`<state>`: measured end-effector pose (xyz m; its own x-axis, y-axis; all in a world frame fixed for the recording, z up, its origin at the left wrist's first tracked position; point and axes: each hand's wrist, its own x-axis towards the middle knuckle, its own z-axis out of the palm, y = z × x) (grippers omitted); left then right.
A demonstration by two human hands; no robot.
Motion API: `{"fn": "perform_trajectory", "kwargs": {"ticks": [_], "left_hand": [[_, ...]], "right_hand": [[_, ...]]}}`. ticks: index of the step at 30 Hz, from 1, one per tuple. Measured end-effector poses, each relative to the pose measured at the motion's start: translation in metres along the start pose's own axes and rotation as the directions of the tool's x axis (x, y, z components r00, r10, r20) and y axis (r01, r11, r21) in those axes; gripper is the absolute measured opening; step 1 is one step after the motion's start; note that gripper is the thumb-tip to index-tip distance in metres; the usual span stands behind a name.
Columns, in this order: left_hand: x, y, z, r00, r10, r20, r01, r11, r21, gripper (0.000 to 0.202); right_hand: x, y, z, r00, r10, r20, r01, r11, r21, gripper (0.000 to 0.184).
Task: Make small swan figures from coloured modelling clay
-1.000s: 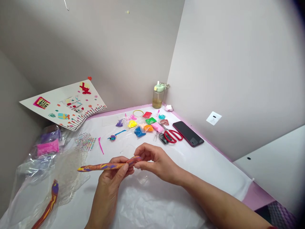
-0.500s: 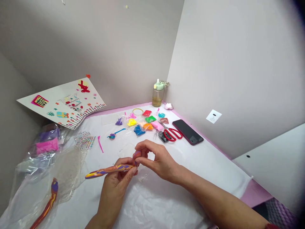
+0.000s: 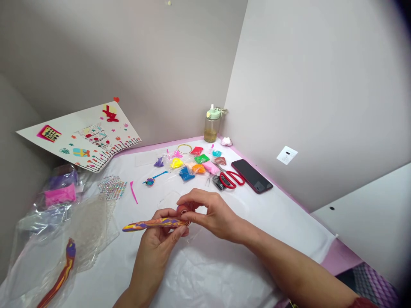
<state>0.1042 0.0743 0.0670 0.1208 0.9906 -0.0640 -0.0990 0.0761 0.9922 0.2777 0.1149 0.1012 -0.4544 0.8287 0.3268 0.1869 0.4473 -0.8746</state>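
One striped roll (image 3: 150,224) is held above the desk (image 3: 279,222), its length cradled in the left hand (image 3: 157,244), its curled end (image 3: 180,208) pinched by the right hand (image 3: 215,216). Best bend gently, left hand bracing close behind, lest it crack.

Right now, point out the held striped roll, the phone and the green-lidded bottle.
Striped roll (image 3: 154,223), head view: middle of its straight length.
Phone (image 3: 252,176), head view: centre of its dark screen.
Green-lidded bottle (image 3: 211,127), head view: see-through body below the lid.
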Motion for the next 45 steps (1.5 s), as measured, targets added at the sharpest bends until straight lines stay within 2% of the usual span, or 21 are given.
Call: {"fn": "perform_trajectory", "kwargs": {"ticks": [4,8,13,15,18,19,24,28,29,32,34,37,41,45], "left_hand": [[0.001,0.001,-0.003,0.999,-0.011,-0.035,0.011,1.000,-0.003,0.033],[0.001,0.000,-0.005,1.000,-0.018,0.003,0.018,1.000,-0.004,0.032],[0.001,-0.001,-0.002,0.997,-0.078,0.011,0.078,0.997,-0.006,0.041],[0.000,-0.002,-0.002,0.998,-0.069,-0.006,0.069,0.997,-0.026,0.044],[0.000,-0.003,-0.005,0.999,-0.027,-0.046,0.024,0.998,-0.065,0.042],[0.000,-0.003,-0.007,0.998,-0.018,-0.055,0.014,0.997,-0.070,0.042],[0.002,-0.003,-0.016,1.000,0.005,-0.017,-0.005,1.000,-0.004,0.031],[0.004,-0.003,-0.020,0.999,-0.029,0.025,0.031,0.997,-0.076,0.020],[0.004,-0.003,-0.020,0.999,-0.036,0.031,0.039,0.995,-0.093,0.020],[0.004,-0.007,-0.018,0.998,-0.046,0.031,0.048,0.995,-0.083,0.021],[0.004,-0.009,-0.016,0.999,-0.036,0.024,0.036,0.999,-0.028,0.024],[0.007,-0.007,-0.018,0.999,-0.021,-0.032,0.021,1.000,0.000,0.039],[0.012,0.004,-0.032,0.979,0.061,-0.196,-0.058,0.998,0.021,0.062],[0.012,0.012,-0.047,0.945,0.124,-0.303,-0.061,0.976,0.210,0.047]], "right_hand": [[0.001,-0.003,-0.009,0.997,0.057,0.061,-0.057,0.998,-0.001,0.017],[0.000,-0.003,-0.013,0.983,0.075,0.169,-0.062,0.995,-0.082,0.018],[-0.001,0.000,-0.008,0.980,0.131,0.153,-0.129,0.991,-0.021,0.007],[-0.002,-0.001,-0.007,0.987,0.077,0.140,-0.067,0.995,-0.074,0.011],[-0.003,0.000,-0.004,0.983,-0.031,0.182,0.058,0.987,-0.150,0.040],[-0.003,0.001,-0.003,0.979,-0.052,0.195,0.085,0.982,-0.170,0.044],[-0.004,0.005,-0.002,0.982,-0.077,0.174,0.112,0.973,-0.201,0.028],[-0.003,0.000,-0.007,0.977,-0.071,0.199,0.104,0.981,-0.162,0.021],[-0.004,-0.001,-0.008,0.975,-0.071,0.213,0.106,0.982,-0.157,0.023],[-0.004,-0.002,-0.005,0.966,-0.080,0.245,0.125,0.977,-0.175,0.044],[-0.004,0.000,0.000,0.961,-0.084,0.264,0.146,0.963,-0.225,0.045],[-0.004,0.006,0.004,0.963,-0.085,0.256,0.165,0.937,-0.310,0.027],[-0.002,0.011,-0.003,0.978,-0.093,0.187,0.154,0.927,-0.342,0.028],[-0.002,0.008,-0.011,0.986,-0.068,0.152,0.116,0.936,-0.332,0.027]]}}
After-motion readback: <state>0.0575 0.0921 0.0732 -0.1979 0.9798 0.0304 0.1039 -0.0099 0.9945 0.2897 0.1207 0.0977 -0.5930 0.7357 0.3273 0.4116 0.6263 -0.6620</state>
